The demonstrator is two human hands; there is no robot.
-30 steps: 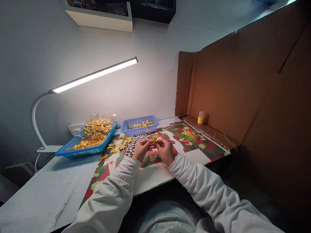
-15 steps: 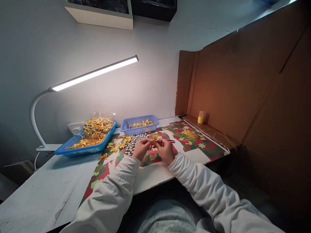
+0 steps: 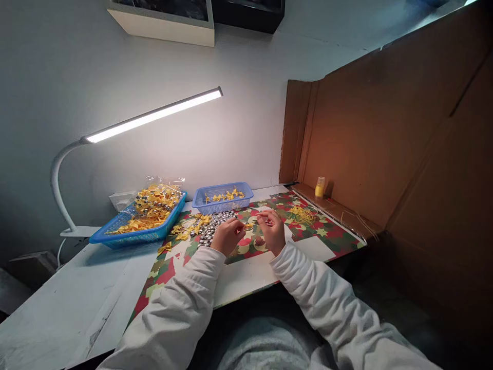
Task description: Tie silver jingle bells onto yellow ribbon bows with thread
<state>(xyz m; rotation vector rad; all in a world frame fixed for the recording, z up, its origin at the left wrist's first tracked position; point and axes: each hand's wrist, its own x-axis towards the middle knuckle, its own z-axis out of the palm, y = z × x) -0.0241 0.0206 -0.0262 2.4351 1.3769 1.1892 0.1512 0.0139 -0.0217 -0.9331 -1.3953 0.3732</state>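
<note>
At the near side, 2 pale sleeves reach in from either side of a grey-clothed lap, crossing the front edge of a patterned sheet in red, green and white. Past the cuffs, the left hand has its thumb and fingers closed on a small yellow bow, which shows just beyond its fingertips, between the 2 hands. The right hand is bent with fingers close together beside that bow; a slim reddish item shows among them, but whether they clamp it I cannot tell.

The left hand blocks part of a heap of silvery beads. Left of the heap lie loose bows, with 1 bow apart and nearer. Further left, a large blue basket is piled with yellow pieces, beads and clear plastic. Behind the beads, a smaller blue basket holds more bows. To the right, beyond the right hand, sits a tangle of yellow thread, and past it an upright clear bottle with yellow contents.

Tall brown cardboard closes off the right side. A lit lamp slants across the pale wall, below 2 box-like fixtures.
</note>
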